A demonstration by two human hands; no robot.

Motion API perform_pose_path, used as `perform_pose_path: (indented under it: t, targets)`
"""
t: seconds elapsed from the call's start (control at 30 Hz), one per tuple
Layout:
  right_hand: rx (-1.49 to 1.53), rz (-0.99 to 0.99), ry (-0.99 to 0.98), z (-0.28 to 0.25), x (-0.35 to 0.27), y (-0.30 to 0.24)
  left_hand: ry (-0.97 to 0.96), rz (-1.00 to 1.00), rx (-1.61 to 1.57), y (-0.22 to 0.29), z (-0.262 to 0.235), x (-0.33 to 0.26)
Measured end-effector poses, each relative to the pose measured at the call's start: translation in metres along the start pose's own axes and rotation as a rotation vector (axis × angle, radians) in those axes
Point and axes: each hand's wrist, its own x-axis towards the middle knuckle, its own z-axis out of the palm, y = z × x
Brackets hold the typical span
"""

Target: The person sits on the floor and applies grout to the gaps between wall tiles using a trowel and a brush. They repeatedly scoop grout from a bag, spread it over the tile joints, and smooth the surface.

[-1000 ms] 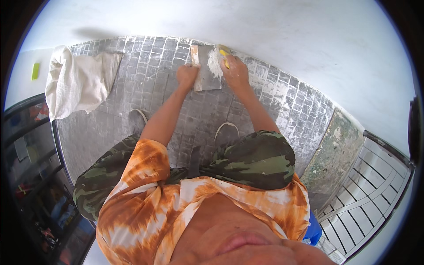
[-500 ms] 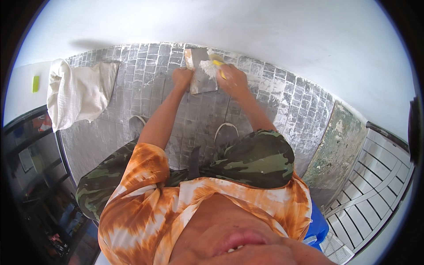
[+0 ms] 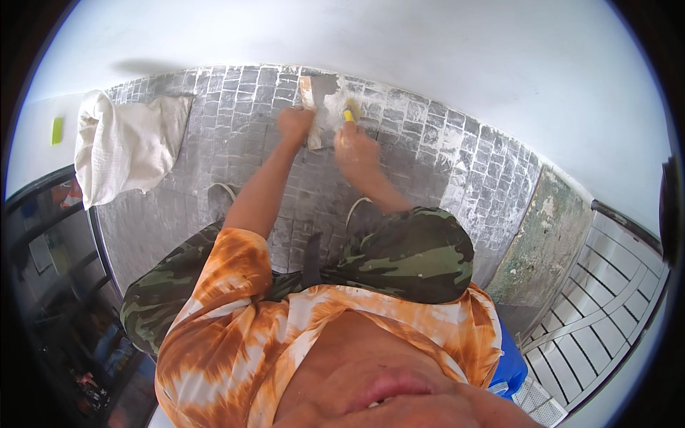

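Observation:
My left hand (image 3: pixel 295 125) is closed on the pale, worn left edge of a flat grey plate (image 3: pixel 325 85) lying on the stone-patterned floor near the wall. White powder (image 3: pixel 332 107) covers much of the plate's right side. My right hand (image 3: pixel 357 153) grips a yellow-handled brush (image 3: pixel 348 115), its tan bristles turned toward the wall, just right of the plate. Both forearms reach forward between my knees. The plate's right border is hard to make out against the whitened floor.
White residue fills the floor joints (image 3: pixel 492 164) along the wall (image 3: pixel 399 43). A white woven sack (image 3: pixel 128 146) stands at the left, near a dark-framed glass door (image 3: pixel 53 271). A greenish worn slab (image 3: pixel 544 232) and a metal gate (image 3: pixel 599 299) are at the right.
My right hand has moved left and nearer to me, and the brush has turned more upright. The plate now lies flatter or tilted away, while my left hand stays almost in place.

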Motion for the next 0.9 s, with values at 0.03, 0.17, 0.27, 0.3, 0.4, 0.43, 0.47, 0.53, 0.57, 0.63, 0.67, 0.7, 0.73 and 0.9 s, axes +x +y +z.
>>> perform_pose_path:
  t: [0.03,0.17,0.27,0.3,0.4,0.43,0.47,0.53,0.57,0.63,0.67,0.7,0.73,0.9]
  targets:
    - [-0.049,0.066,0.096,-0.007,0.007,0.005,0.0,-0.003,-0.006,0.002,-0.002,-0.002]
    - [-0.058,0.054,0.167,-0.025,0.022,0.026,0.05,0.01,0.051,0.007,-0.005,-0.009]
    - [-0.015,-0.097,0.094,-0.016,0.027,0.021,0.05,0.004,0.017,0.011,-0.006,-0.01]
    - [0.005,-0.133,-0.041,-0.012,0.028,0.017,0.051,0.01,0.033,0.012,-0.006,-0.011]
    - [-0.02,-0.054,-0.015,-0.006,0.039,0.013,0.062,-0.012,0.029,0.012,-0.007,-0.012]
    - [0.019,-0.152,0.057,-0.006,0.046,0.016,0.052,-0.036,0.022,0.011,-0.007,-0.012]
    - [0.045,-0.223,0.066,-0.008,0.055,0.02,0.047,-0.049,0.0,0.01,-0.006,-0.012]
    - [0.045,-0.323,-0.012,-0.013,0.067,0.029,0.016,-0.083,-0.031,0.007,-0.005,-0.011]
    - [0.023,-0.351,-0.1,-0.016,0.071,0.033,0.041,-0.051,-0.006,0.006,-0.004,-0.01]
    - [0.009,-0.349,-0.18,-0.02,0.078,0.036,0.092,0.002,0.059,0.003,-0.002,-0.008]
    - [0.012,-0.325,-0.168,-0.022,0.078,0.037,0.09,0.002,0.031,0.001,-0.001,-0.007]
    - [-0.012,-0.276,-0.239,-0.023,0.08,0.036,0.094,-0.005,0.01,-0.001,0.001,-0.007]
    - [0.044,-0.314,-0.123,-0.025,0.079,0.036,0.085,-0.025,-0.01,-0.002,0.003,-0.006]
    - [0.074,-0.383,-0.278,-0.035,0.063,0.043,0.077,0.004,0.015,-0.005,0.003,-0.004]
